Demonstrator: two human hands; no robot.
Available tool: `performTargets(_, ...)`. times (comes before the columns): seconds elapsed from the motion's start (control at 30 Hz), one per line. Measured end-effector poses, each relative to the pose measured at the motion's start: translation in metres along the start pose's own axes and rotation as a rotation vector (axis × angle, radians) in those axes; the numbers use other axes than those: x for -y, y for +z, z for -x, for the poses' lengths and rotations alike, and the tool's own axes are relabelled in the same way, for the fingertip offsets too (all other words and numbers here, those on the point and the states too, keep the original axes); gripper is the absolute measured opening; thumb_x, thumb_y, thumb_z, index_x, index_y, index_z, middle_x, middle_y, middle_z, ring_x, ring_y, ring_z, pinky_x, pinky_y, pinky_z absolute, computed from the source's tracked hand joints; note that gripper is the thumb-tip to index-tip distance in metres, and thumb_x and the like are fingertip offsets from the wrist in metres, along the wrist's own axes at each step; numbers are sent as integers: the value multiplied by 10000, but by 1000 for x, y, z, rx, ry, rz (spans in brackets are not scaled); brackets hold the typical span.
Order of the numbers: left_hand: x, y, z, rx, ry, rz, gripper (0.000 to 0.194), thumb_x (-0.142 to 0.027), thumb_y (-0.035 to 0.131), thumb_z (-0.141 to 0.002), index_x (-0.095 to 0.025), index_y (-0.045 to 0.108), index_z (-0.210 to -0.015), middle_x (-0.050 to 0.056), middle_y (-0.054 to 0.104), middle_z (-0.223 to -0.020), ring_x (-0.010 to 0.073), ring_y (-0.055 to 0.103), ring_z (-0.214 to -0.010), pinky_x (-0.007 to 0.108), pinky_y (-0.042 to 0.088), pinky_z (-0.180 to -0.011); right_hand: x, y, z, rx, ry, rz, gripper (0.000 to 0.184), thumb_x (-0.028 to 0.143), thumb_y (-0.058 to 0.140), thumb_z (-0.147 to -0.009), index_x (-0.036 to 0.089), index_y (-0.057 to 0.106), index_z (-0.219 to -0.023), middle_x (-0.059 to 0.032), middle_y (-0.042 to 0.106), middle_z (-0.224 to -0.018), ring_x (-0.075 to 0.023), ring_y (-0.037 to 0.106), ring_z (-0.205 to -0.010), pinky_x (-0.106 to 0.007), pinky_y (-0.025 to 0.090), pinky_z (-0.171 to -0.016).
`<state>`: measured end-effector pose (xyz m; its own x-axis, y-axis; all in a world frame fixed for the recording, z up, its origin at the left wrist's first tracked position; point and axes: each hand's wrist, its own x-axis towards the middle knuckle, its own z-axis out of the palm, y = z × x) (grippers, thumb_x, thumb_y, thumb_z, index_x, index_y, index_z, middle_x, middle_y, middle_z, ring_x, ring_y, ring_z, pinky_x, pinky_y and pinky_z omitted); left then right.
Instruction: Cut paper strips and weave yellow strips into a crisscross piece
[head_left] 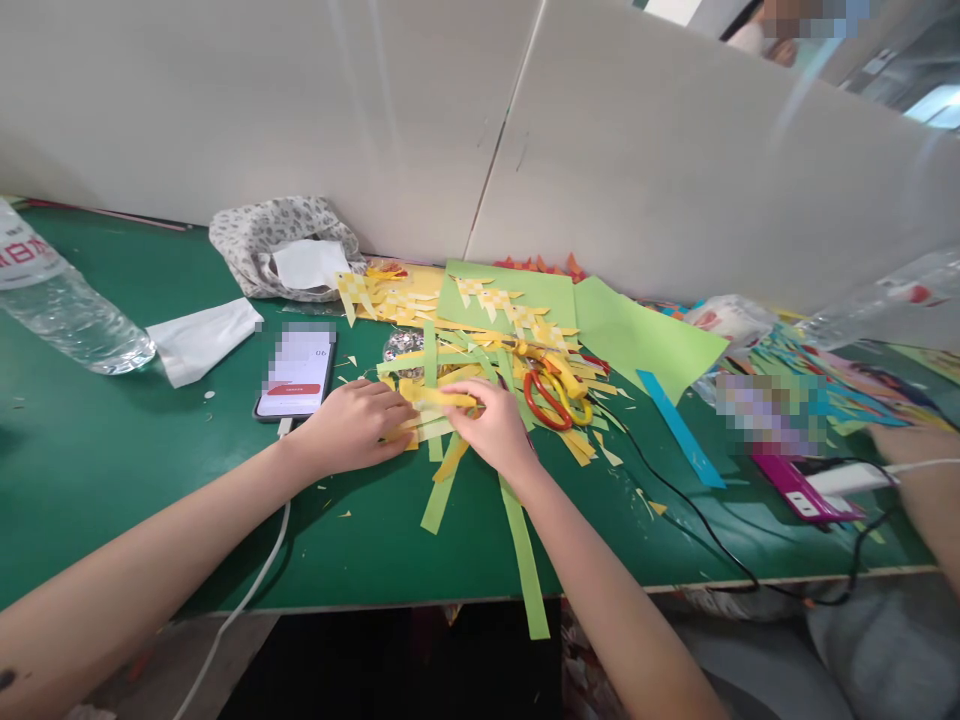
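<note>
Yellow and pale green paper strips (pixel 433 396) cross each other between my two hands over the table. My right hand (pixel 491 422) pinches a yellow strip between thumb and fingertips. From the other side, my left hand (pixel 365 425) presses and grips the near ends of the strips, its fingertips partly hiding them. Light green strips (pixel 525 560) stick out toward me, one hanging past the table edge. Just right of my right hand lie scissors with red and yellow handles (pixel 550 398), among loose paper strips. Behind are several yellow-and-white woven paper shapes (pixel 499 300).
Left on the green table (pixel 112 460) are a charging phone (pixel 294 370), a water bottle (pixel 71 300), a tissue (pixel 206 340) and a patterned pouch (pixel 281 225). To the right lie green sheets (pixel 645 330), a blue strip (pixel 681 430), a power bank (pixel 847 480) and another person's arm (pixel 922 480).
</note>
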<state>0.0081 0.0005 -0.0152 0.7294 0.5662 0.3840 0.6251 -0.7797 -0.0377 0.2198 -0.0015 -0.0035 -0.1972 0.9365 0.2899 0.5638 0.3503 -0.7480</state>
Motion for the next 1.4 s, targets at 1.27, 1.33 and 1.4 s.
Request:
performTargets(1.27,3,-1,-1,26,-27,53,292,-374,458,-908,-188,666,-994,55,713,-892,205,655,-777,332,494,-671,-11,3,2,242,-225,186,162,393,683,-774,240,663,-727,-23,705,-1081,-231,578,-1118,-415,475,-913)
performTargets(1.33,3,-1,-1,28,-24,52,298,-369,444,-914,-183,667,-976,58,712,-884,205,655,-772,330,491,-667,-11,3,2,244,-242,202,242,448,672,-771,230,619,-681,-28,697,-1090,-231,574,-1124,-425,460,-937)
performTargets(1.4,4,0,-1,29,-23,55,294,-358,438,-917,-182,668,-968,58,711,-886,203,654,-774,328,490,-672,-11,3,1,267,-255,241,276,494,662,-763,228,600,-722,-35,671,-1143,-240,542,-1176,-441,432,-979)
